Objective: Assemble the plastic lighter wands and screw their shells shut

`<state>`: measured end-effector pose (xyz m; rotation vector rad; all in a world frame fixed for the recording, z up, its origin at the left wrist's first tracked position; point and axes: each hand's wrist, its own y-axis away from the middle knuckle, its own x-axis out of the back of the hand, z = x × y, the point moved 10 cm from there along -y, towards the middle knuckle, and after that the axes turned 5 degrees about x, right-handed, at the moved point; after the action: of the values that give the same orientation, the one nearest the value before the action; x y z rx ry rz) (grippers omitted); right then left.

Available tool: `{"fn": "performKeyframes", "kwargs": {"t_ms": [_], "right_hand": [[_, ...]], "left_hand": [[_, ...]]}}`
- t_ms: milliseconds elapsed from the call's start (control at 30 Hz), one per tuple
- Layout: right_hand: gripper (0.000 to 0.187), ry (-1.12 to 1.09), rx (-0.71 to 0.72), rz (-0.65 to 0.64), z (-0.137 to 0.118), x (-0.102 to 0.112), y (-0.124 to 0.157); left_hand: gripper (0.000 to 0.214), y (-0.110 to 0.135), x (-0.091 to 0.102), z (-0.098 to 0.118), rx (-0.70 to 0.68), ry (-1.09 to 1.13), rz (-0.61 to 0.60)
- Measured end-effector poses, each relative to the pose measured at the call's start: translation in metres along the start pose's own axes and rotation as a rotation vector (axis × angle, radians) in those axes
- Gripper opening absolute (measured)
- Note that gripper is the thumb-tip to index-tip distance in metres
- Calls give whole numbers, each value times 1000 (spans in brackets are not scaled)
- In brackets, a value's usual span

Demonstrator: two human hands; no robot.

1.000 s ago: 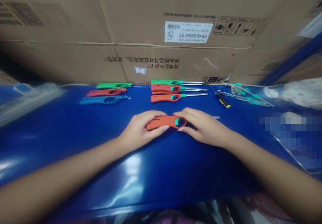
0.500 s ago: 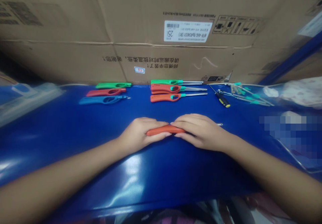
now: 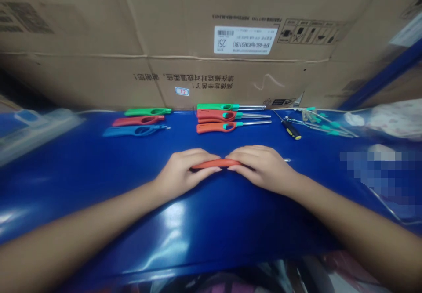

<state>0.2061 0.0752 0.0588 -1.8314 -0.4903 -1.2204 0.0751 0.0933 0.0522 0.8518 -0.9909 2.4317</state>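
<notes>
Both hands grip one orange-red utility lighter (image 3: 216,164) above the blue tabletop. My left hand (image 3: 184,170) is closed round its handle end, thumb along the near side. My right hand (image 3: 263,166) is closed round the other end, fingers on the far side and thumb on the near side. The lighter's metal tip pokes out beyond the right hand; its trigger part is covered by the fingers. Just behind lie finished-looking lighters with metal barrels, among them an orange one (image 3: 214,128), a red one (image 3: 214,115) and a green one (image 3: 214,107).
At back left lie green (image 3: 145,111), red (image 3: 132,121) and blue (image 3: 127,131) lighter bodies without long barrels. A black-and-yellow screwdriver (image 3: 292,130) and several barrels with teal parts (image 3: 325,124) lie at back right. A cardboard box (image 3: 184,29) walls off the back. A clear plastic container (image 3: 49,128) stands left.
The lighter has tilted, showing a thinner edge of its handle. Both hands have risen slightly and still grip it. The other lighters have stayed in place.
</notes>
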Motion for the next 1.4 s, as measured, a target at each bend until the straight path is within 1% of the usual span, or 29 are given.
{"fn": "performKeyframes", "kwargs": {"t_ms": [133, 233, 333, 533, 600, 733, 833, 900, 967, 1000, 1067, 1133, 1267, 1333, 1400], "right_hand": [[17, -12, -77, -1, 19, 1, 2], [14, -33, -104, 22, 27, 4, 4], [9, -39, -96, 62, 25, 8, 5], [2, -10, -53, 105, 17, 15, 5], [3, -7, -47, 97, 17, 15, 5], [7, -20, -50, 31, 19, 10, 3], [13, 15, -104, -23, 24, 5, 3], [27, 78, -158, -44, 31, 4, 5], [42, 143, -229, -28, 41, 7, 8], [45, 165, -265, -5, 46, 10, 10], [43, 200, -331, 48, 56, 18, 14], [41, 250, -391, 76, 64, 26, 17], [32, 395, -505, 42, 74, 36, 22], [25, 436, -518, 19, 74, 37, 24], [20, 453, -500, 13, 73, 37, 24]], "left_hand": [[21, -1, 9, -11, 95, 31, 74], [19, -2, 13, -16, 143, 50, 107], [20, -3, 13, -17, 134, 63, 113], [18, -4, 10, -8, 69, 47, 87], [19, -3, 9, -7, 74, 29, 81], [33, -3, 5, -10, 98, 1, 52], [26, -3, 5, -16, 128, 31, 47], [23, -3, 7, -22, 182, 48, 74], [23, -3, 11, -31, 260, 62, 110], [24, -2, 12, -35, 301, 74, 124], [26, -1, 12, -42, 371, 97, 138], [27, 1, 13, -46, 408, 109, 150], [25, 0, 14, -44, 391, 114, 157], [25, -1, 14, -43, 382, 111, 156], [26, -1, 14, -43, 388, 108, 162]]}}
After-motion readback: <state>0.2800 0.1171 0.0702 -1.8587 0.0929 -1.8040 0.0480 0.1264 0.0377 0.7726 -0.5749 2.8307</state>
